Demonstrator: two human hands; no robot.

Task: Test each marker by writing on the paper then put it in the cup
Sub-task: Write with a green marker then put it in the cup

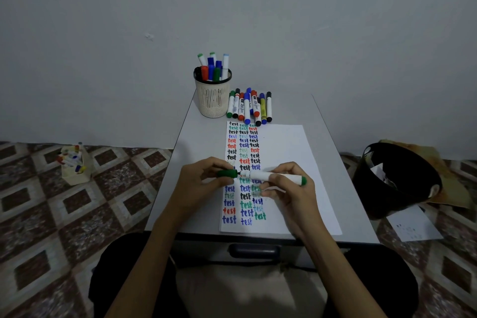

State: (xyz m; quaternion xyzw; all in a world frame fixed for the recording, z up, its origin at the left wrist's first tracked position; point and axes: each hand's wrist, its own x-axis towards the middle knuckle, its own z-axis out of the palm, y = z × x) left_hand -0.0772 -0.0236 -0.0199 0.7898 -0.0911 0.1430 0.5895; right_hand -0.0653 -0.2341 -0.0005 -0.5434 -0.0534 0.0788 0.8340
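Left grip: left hand point(201, 181) pinches the green cap point(227, 174).
Right grip: right hand point(289, 191) holds the marker point(262, 176).
Marker axis: level, crosswise just above the paper point(284, 147), tip pointing left at the green cap.

Home room: patterned tile floor point(77, 201), plain grey wall point(232, 8), small table point(201, 137), black waste bin point(395, 178)

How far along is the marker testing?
Done: the paper holds three columns of "test", and several markers stand in the cup. In hand: the left hand pinches the green cap, the right hand grips the green marker. Left: the loose markers lying beside the cup.
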